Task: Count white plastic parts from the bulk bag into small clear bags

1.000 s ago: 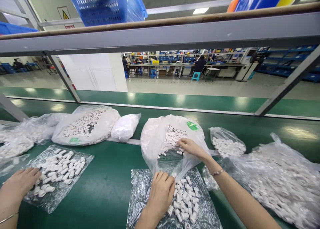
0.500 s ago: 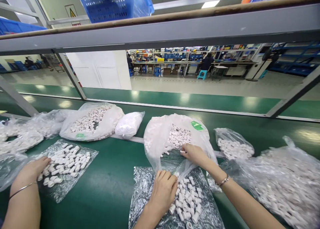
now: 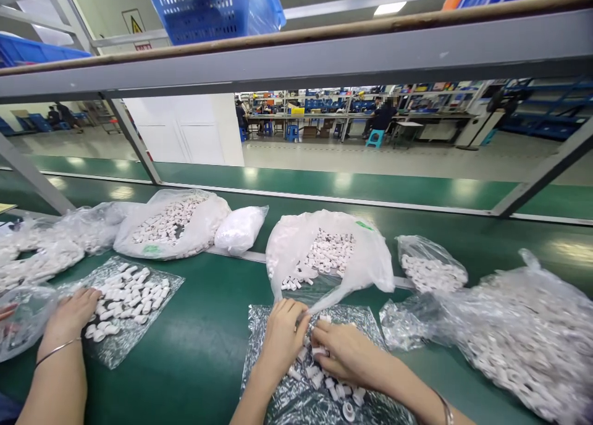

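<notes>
My left hand (image 3: 286, 329) has its fingers pressed together on the near edge of the open clear bag (image 3: 375, 267), which holds small white parts (image 3: 330, 252). Just to its right, my right hand (image 3: 343, 351) is over the white fittings (image 3: 338, 388) on a crinkled clear plastic sheet (image 3: 259, 332). Its fingers are curled round a white piece, partly hidden by the hand. The two hands are close together, at the near side of the bag.
At the left, another person's hand (image 3: 76, 311) rests by white fittings on a second plastic sheet (image 3: 115, 351). Filled bags (image 3: 532, 338) lie at the right, and a small white bag (image 3: 241, 228) sits left of the open bag. A shelf beam (image 3: 296, 57) crosses above.
My right hand has come out of the open bag, moving toward me onto the fittings. My left hand has shifted slightly left and up, with the bag's edge. The bag's right flap has spread outward.
</notes>
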Demonstrator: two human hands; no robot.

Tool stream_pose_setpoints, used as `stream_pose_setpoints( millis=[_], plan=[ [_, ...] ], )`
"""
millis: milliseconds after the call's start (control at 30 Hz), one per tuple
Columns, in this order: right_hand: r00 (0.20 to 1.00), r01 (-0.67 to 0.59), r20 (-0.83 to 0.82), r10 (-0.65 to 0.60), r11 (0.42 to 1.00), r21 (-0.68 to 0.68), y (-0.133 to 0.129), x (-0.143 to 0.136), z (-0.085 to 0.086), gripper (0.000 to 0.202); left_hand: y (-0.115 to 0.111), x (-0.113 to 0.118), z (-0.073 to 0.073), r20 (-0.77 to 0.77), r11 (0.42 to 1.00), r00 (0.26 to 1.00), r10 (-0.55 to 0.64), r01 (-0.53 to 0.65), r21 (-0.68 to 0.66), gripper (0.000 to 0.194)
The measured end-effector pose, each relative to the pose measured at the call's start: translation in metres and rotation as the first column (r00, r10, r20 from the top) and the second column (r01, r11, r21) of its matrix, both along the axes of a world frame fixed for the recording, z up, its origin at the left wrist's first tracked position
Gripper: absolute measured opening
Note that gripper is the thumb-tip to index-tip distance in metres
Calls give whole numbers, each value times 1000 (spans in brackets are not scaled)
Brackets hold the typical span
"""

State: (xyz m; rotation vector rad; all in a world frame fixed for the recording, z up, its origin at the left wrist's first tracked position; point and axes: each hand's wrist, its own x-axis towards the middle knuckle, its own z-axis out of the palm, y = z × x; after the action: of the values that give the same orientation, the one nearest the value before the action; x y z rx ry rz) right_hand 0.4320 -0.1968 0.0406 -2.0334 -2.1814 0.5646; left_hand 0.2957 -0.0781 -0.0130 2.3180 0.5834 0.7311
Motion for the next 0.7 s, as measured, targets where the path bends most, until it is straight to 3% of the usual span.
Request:
stream_pose_setpoints(
  millis=[100,167,233,333,433,533,700],
  plan=[
    [993,-54,112,49,997,45,0,-11,-8,24,-4,-2,2,5,1000,1000,-5,6,-10,11],
    [998,-42,50,37,993,112,1,-6,0,26,-5,-2,6,-5,1000,1000,-25,25,-2,15],
    [998,27,-57,-17,984,179,5,7,11,15,-4,-1,12,-29,997,999,-44,45,59,19],
    [976,210,-117,-185,941,266,21,43,19,17,1,5,24,-78,969,995,-61,78,233,19],
    [911,382,46,-409,882,274,41,87,5,17,9,15,28,-88,930,989,-114,138,340,16],
    [847,474,137,-513,847,241,55,115,-19,11,15,22,17,42,919,987,-153,127,374,17],
    [815,542,87,-572,808,232,61,123,-41,6,20,19,-18,311,925,938,-153,26,378,26]
  ],
)
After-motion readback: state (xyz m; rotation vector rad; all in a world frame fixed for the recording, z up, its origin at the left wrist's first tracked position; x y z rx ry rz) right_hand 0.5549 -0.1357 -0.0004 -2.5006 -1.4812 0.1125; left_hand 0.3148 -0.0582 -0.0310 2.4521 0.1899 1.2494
